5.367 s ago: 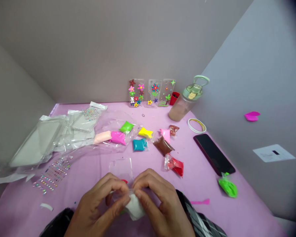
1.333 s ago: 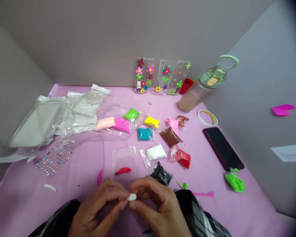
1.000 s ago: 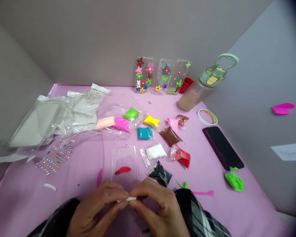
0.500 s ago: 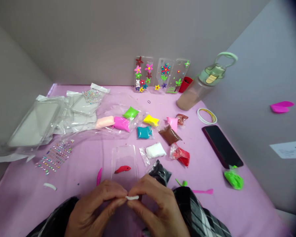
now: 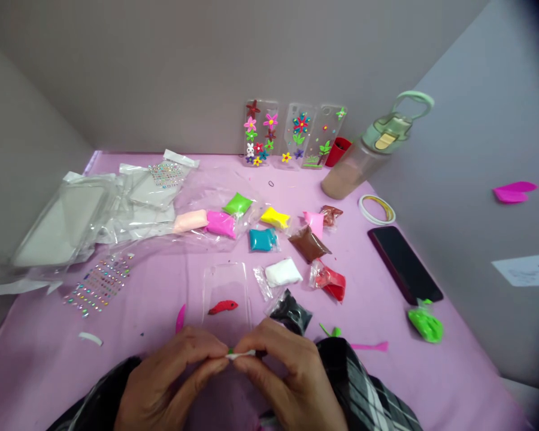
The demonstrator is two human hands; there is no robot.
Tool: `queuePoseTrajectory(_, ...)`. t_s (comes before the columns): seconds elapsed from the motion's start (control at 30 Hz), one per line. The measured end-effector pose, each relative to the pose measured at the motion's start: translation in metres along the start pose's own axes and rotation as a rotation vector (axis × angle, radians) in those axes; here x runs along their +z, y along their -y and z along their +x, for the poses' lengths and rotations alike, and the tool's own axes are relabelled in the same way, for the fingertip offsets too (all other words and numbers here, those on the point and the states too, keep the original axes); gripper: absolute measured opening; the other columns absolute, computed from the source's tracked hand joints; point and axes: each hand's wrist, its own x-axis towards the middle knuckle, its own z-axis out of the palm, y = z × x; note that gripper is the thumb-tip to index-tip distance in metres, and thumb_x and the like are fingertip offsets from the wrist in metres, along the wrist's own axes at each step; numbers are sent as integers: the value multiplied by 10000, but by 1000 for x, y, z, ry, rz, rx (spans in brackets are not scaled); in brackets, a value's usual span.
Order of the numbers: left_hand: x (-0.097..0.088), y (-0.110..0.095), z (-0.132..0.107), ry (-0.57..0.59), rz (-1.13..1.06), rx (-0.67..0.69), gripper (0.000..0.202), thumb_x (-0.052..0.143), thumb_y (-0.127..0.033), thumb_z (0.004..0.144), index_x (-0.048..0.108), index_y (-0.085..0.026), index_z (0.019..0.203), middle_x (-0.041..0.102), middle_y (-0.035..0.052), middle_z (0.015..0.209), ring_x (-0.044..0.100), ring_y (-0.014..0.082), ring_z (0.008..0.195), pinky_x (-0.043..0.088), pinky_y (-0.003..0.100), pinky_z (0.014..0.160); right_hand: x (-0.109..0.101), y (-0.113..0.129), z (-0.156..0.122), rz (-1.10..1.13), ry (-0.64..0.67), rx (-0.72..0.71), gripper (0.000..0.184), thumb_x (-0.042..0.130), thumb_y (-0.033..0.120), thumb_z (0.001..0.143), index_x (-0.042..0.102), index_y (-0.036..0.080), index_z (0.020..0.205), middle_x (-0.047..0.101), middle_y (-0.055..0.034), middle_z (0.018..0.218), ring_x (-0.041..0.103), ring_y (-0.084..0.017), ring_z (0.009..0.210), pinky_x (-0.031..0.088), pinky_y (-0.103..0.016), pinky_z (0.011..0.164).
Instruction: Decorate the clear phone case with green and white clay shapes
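A small strip of white modelling clay is pinched between the fingertips of my left hand and my right hand, near the table's front edge. A speck of green shows above the strip at my left fingertips. Just beyond my hands lies a transparent phone case, its near end hidden by them. On it rests a red clay shape with a dark dot. Close to my left knuckles is a pink plastic tool. A packet of black clay lies beyond my right hand.
Clay packets in several colours, white and teal among them, fill the middle. Wrapped cases and a gem sheet are left. A bottle, tape roll and phone stand or lie right. Decorated cases lean behind.
The white strip has turned slightly between my fingertips, and a green speck now shows beside it. Both hands stay in nearly the same place.
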Motion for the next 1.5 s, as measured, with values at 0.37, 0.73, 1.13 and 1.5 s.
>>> queuePoseTrajectory(0.37, -1, 6, -1, 52, -70, 37, 152, 670, -275, 944, 730, -362, 1053, 786, -73, 962, 758, 115, 857, 603, 144, 792, 0, 0, -2, -38, 3, -34, 217, 635, 327, 999, 720, 182, 862, 664, 4, 733, 594, -120, 653, 448, -222, 626)
queuePoseTrajectory(0.73, -2, 5, -5, 45, 3, -53, 95, 643, -284, 950, 724, -327, 925, 764, -74, 855, 735, 103, 765, 578, 132, 729, 2, 1, 0, 24, -8, 10, 215, 648, 335, 993, 726, 184, 861, 672, 0, 771, 628, -128, 718, 458, -231, 669)
queuePoseTrajectory(1.13, -8, 5, 4, 72, -19, 40, 117, 647, -249, 943, 718, -342, 941, 756, -77, 848, 737, 97, 764, 588, 123, 726, 1, 0, -1, 26, -18, 75, 121, 687, 255, 953, 708, 194, 851, 652, 4, 770, 608, -147, 711, 444, -256, 657)
queuePoseTrajectory(1.5, -8, 7, 9, 131, -36, 95, 155, 631, -240, 966, 721, -357, 1012, 772, -76, 880, 754, 84, 780, 585, 97, 732, -2, -2, 0, 34, -15, 102, 145, 711, 283, 948, 740, 194, 836, 643, 10, 749, 602, -145, 708, 431, -258, 656)
